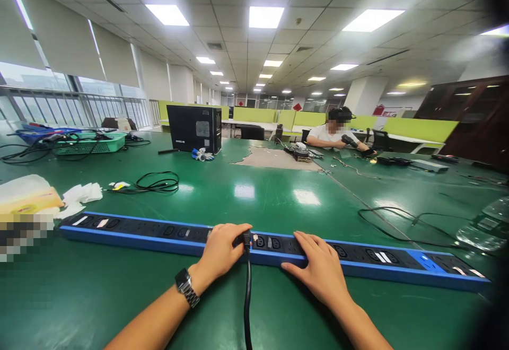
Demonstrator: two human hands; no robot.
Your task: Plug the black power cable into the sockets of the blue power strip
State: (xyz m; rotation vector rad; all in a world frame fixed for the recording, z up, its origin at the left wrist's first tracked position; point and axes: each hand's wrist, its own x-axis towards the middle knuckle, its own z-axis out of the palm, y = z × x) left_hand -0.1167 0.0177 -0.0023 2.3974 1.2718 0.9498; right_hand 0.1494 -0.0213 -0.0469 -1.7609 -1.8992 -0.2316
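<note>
A long blue-and-black power strip point(159, 229) with rows of sockets lies across the green table in front of me. My left hand point(220, 249), with a watch on its wrist, is closed at the strip's middle. Its fingers press against a black plug point(247, 240) standing at the sockets; whether the plug is fully seated I cannot tell. From the plug a thick black cord point(248, 297) runs down toward me. My right hand point(318, 262) grips the strip just right of the plug, thumb on the near side and fingers over the top.
Behind the strip lies a coiled black cable point(159, 183). A black computer case point(193, 128) stands farther back beside a green basket point(93, 143) of cables. On the right is a clear plastic bottle point(487, 225). Across the table sits another person point(334, 130).
</note>
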